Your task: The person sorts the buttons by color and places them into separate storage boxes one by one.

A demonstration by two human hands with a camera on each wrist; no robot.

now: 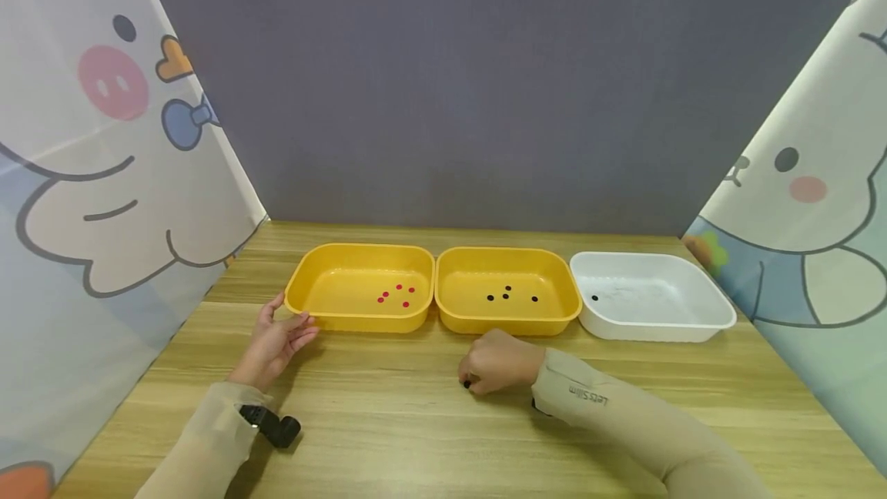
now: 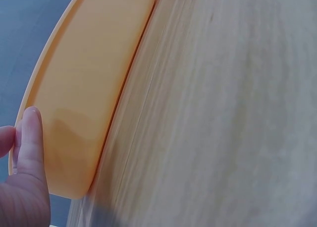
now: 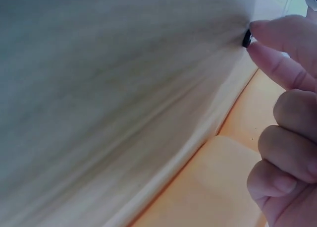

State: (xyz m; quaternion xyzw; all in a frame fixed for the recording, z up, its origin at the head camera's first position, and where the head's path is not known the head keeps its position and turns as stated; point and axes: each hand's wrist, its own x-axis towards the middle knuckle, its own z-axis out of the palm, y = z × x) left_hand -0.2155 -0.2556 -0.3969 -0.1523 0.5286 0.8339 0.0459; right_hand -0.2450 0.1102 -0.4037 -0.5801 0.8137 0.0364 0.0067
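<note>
My right hand [image 1: 500, 363] pinches a small black disc [image 1: 467, 384] between thumb and index finger, low over the wooden table in front of the middle yellow tray. In the right wrist view, this disc [image 3: 246, 38] is seen nearly edge-on at the tabletop, and the other fingers are curled in. At the front left corner of the left yellow tray [image 1: 374, 324], my left hand [image 1: 275, 341] touches the tray with fairly straight fingers. The left wrist view has a fingertip [image 2: 32, 115] against the tray's outer wall.
Several red discs [image 1: 406, 304] lie in the left tray. Several black discs [image 1: 490, 298] lie in the middle yellow tray [image 1: 509, 326]. One black disc [image 1: 594, 298] is in the white tray [image 1: 658, 332] at right. A grey panel [image 1: 443, 98] stands behind the trays.
</note>
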